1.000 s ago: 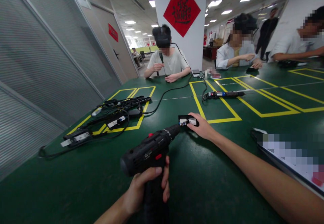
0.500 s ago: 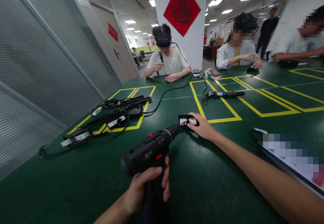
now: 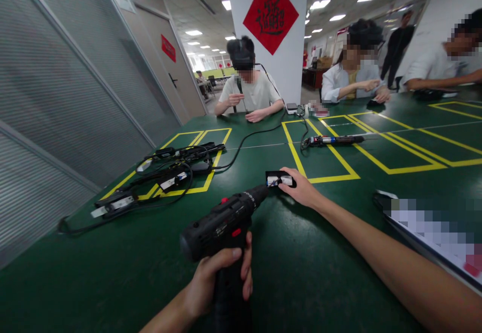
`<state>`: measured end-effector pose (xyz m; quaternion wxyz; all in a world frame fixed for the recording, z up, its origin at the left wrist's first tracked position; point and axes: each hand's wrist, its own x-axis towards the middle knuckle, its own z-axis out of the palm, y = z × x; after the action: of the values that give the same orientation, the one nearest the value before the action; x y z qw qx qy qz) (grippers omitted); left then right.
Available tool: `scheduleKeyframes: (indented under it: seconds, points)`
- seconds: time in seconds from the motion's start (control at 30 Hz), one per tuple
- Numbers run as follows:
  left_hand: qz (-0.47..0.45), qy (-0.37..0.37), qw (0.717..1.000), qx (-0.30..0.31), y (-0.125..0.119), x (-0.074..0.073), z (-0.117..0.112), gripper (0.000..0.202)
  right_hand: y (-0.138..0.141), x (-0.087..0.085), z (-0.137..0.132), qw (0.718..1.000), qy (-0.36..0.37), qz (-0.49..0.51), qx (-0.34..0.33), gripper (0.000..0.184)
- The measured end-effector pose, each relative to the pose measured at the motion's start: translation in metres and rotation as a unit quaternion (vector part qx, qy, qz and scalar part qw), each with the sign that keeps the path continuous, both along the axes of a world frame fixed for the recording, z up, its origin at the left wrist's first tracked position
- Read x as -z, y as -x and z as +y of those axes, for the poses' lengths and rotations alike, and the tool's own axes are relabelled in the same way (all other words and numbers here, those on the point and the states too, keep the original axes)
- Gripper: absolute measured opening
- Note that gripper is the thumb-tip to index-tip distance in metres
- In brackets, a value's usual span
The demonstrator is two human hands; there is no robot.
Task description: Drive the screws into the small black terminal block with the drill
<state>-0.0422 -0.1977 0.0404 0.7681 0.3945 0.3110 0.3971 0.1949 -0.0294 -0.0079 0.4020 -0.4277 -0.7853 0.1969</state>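
Note:
My left hand [image 3: 222, 267] is wrapped round the grip of a black cordless drill [image 3: 220, 222] with red buttons. The drill points up and to the right. Its chuck end reaches the left side of a small black box-like part [image 3: 268, 175] with a white label on its face; whether the two touch I cannot tell. With thumb and fingers, my right hand [image 3: 299, 187] grips the right end of that part on the green table. Some of its fingers are hidden behind the part.
Black devices with cables [image 3: 181, 170] lie within yellow tape lines at the left. A pen-like electric tool [image 3: 335, 140] with a cord lies beyond my right hand. A tablet-like object [image 3: 433, 242], partly blurred out, is at the right. Co-workers sit across the green table [image 3: 113, 272].

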Motion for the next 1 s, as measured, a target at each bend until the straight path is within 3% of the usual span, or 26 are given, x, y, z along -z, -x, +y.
scheduleKeyframes:
  seconds: [1.0]
  points:
    - [-0.001, -0.005, 1.000, 0.002, -0.0004, 0.0001, 0.0002, 0.023, -0.0008, -0.0026, -0.0009, 1.000, 0.023, -0.004, -0.005, 0.037]
